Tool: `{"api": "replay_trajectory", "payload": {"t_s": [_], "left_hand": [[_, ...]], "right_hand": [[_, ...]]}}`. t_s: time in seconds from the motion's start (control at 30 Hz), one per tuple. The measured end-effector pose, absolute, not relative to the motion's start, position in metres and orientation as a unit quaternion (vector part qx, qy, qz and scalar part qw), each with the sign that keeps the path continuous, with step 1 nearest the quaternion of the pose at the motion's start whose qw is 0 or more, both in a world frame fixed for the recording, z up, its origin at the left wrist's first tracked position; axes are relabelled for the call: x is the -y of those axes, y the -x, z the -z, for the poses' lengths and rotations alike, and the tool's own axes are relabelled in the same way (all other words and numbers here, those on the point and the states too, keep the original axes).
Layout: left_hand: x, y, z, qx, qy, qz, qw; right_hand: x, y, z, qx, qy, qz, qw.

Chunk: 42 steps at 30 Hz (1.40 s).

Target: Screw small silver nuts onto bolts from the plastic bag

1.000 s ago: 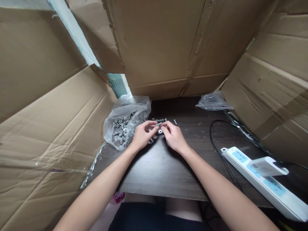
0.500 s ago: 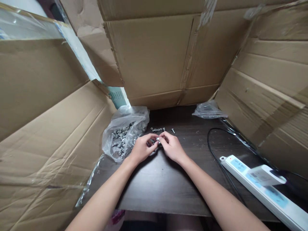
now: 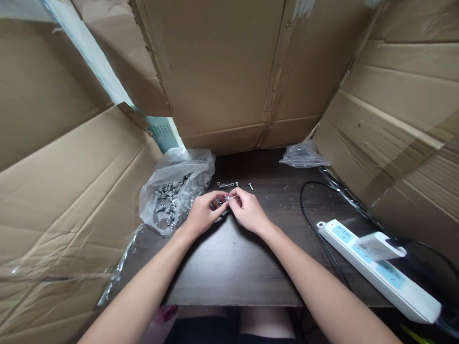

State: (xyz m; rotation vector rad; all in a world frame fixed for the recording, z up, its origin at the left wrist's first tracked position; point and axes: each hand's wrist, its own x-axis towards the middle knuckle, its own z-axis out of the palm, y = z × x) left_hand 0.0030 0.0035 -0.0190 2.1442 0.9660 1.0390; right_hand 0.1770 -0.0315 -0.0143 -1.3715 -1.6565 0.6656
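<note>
Between my two hands is a small silvery bolt (image 3: 230, 198), with a shiny piece at its left end that may be a nut or washer. My left hand (image 3: 203, 211) pinches that end with thumb and forefinger, its other fingers curled. The bolt's other end lies in the pinch of my right hand (image 3: 249, 210). Fingertips partly hide it. Just beyond my hands, several small bolts and rings (image 3: 229, 185) lie in a row on the dark table, and a single bolt (image 3: 250, 187) lies to their right. More metal pieces show beneath my left fingers.
Left of my hands, an open plastic bag (image 3: 148, 198) holds many metal fasteners. A crumpled see-through bag (image 3: 304, 155) lies at the back right. A white power strip (image 3: 380, 272) with a plugged-in adapter and black cable (image 3: 304, 205) is at the right. Cardboard walls (image 3: 222, 81) surround the table.
The camera view has shifted, so everything sits slightly higher and further left. Both hands still pinch the bolt; more of its length shows now between the fingertips.
</note>
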Motion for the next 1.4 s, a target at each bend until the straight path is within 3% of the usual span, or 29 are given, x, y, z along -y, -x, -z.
{"api": "replay_trajectory", "payload": {"t_s": [0.3,1.4], "left_hand": [[-0.0020,-0.0031,0.0169,-0.366,-0.773,-0.395,0.336],[-0.0037,-0.0035,0.0192,-0.361,-0.790,-0.385,0.311]], "right_hand": [[0.0309,-0.1771,0.0136,0.665,0.535,-0.285,0.437],[0.0307,-0.1777,0.0149,0.651,0.555,-0.288,0.430]]}}
